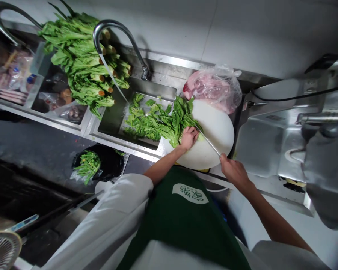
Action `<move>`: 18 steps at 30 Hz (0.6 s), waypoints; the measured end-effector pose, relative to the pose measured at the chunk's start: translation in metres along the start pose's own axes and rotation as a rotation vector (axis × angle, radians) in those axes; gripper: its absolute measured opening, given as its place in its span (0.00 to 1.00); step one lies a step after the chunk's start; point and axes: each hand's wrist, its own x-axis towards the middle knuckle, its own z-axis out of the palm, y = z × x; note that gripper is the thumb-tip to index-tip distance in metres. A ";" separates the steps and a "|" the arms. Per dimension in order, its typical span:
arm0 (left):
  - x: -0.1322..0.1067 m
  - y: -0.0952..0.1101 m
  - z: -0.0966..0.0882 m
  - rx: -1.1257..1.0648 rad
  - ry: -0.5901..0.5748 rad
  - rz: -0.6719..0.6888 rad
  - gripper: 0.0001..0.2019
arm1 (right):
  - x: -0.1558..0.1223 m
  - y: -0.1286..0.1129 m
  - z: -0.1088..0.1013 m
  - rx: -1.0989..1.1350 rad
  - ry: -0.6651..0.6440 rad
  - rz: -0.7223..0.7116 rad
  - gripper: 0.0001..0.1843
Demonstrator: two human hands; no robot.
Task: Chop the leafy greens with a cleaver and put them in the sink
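On a round white cutting board lies a bunch of leafy greens, its leaves spilling left over the sink edge. My left hand presses down on the stem end, fingers curled around it. A knife is gripped by the handle in my right hand; its blade slants up and left, with the tip end against the greens close to my left fingers. Cut leaves lie in the sink just left of the board. How far the blade has gone into the stems is hidden.
Water runs from a curved faucet into the sink. Whole greens are heaped left of it. Bagged raw meat sits behind the board. Below the counter, a black-lined bin holds green scraps. A metal slicing machine stands at right.
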 end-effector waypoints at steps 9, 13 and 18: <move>-0.004 -0.004 0.005 -0.005 -0.048 0.026 0.16 | 0.033 0.002 0.006 0.066 -0.069 0.004 0.13; -0.005 -0.004 0.005 0.006 -0.039 0.024 0.16 | 0.031 0.004 0.010 0.082 -0.029 -0.011 0.15; -0.005 -0.004 0.004 0.017 -0.060 0.039 0.14 | 0.024 0.002 0.010 0.109 -0.050 0.006 0.15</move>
